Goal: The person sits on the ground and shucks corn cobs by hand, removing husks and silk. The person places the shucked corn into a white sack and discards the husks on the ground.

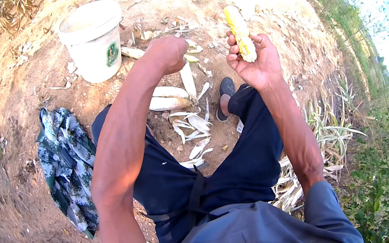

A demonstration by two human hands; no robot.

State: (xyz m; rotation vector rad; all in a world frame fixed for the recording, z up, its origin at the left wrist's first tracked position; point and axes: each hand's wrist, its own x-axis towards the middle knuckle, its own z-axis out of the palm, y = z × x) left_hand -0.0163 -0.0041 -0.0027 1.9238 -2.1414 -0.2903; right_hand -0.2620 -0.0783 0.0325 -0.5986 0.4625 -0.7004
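My right hand [255,58] is palm up, its fingers and thumb wrapped around the lower part of a husked ear of yellow corn [240,30]. The cob's pale broken base points back towards me. My left hand [168,55] is bent over the ground with its back to the camera. Its fingertips are mostly hidden, so whether they grip anything is unclear. Just past it lie pale husk pieces [193,47]. Between my legs, ears of corn still in their husks [168,102] rest on the soil, with loose, torn husks [195,123] nearer to me.
A white plastic bucket [94,57] with a green printed mark stands beyond my left arm. A camouflage garment [67,164] lies on the dirt at left. Dry leaves [328,134] and green plants [376,184] border my right side. My right shoe [226,87] is by the husks.
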